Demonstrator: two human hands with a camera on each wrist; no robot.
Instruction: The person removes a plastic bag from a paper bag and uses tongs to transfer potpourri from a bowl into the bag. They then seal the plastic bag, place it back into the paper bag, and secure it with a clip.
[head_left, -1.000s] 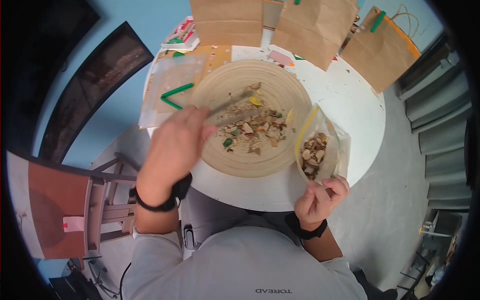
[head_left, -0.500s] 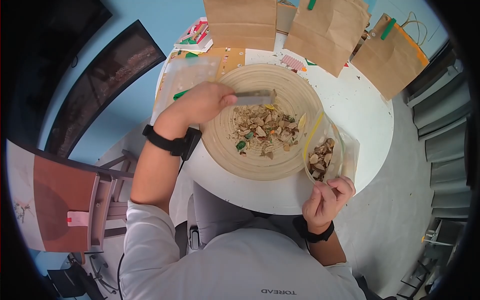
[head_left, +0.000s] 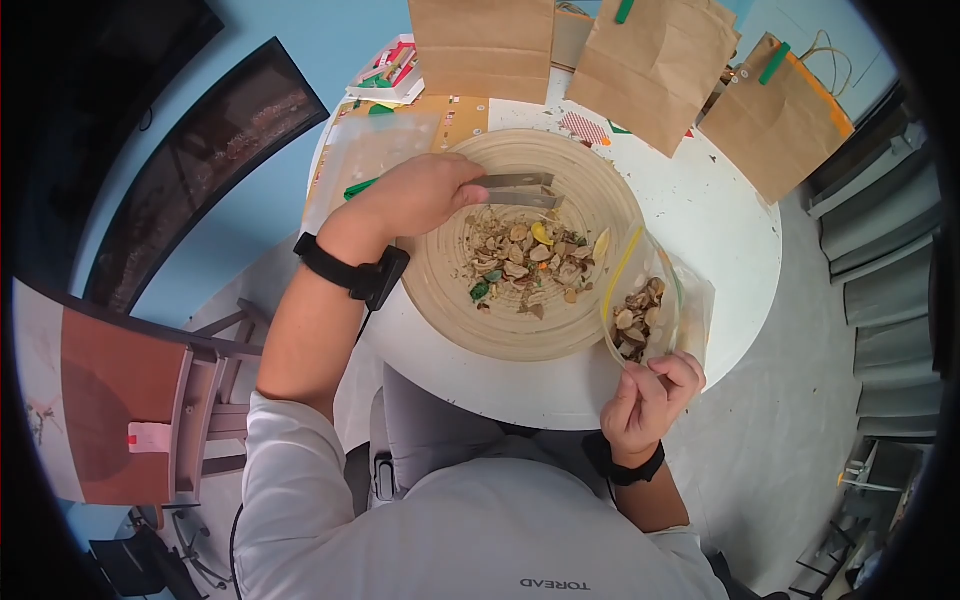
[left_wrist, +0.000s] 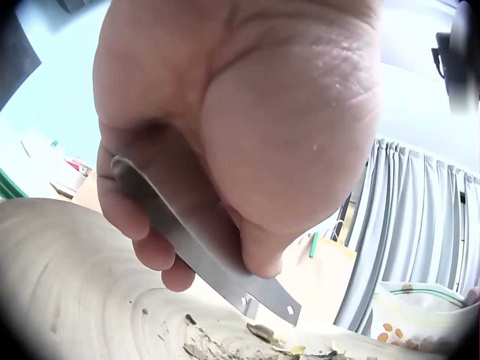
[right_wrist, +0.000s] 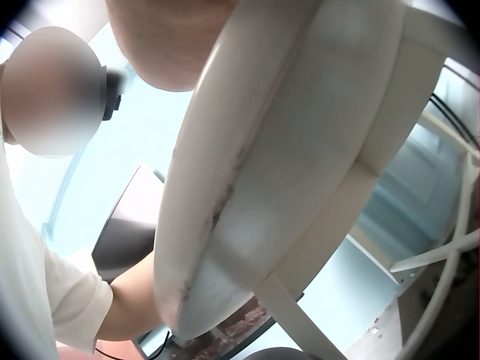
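My left hand point(head_left: 420, 195) grips metal tongs point(head_left: 520, 182) over the back left of a round wooden tray point(head_left: 450, 310); their tips stand apart, with nothing seen between them. Dried pieces point(head_left: 515, 268), some green and one yellow, lie in the middle of the tray. In the left wrist view the tongs point(left_wrist: 202, 251) slant down from the hand point(left_wrist: 240, 112). At the tray's right, my right hand point(head_left: 650, 400) pinches the near edge of a clear bag point(head_left: 672, 300) with a yellow rim, holding brown and pale pieces point(head_left: 636, 320).
Brown paper bags point(head_left: 480, 50) with green clips stand along the back of the white table point(head_left: 740, 230). A small white box point(head_left: 390, 75) of red and green items and a translucent sheet point(head_left: 375, 145) lie at the back left. The table's underside point(right_wrist: 300, 150) fills much of the right wrist view.
My left hand has moved up and right from the tray's left side, and the tongs' tips have parted since half a second ago. My right hand still holds the bag.
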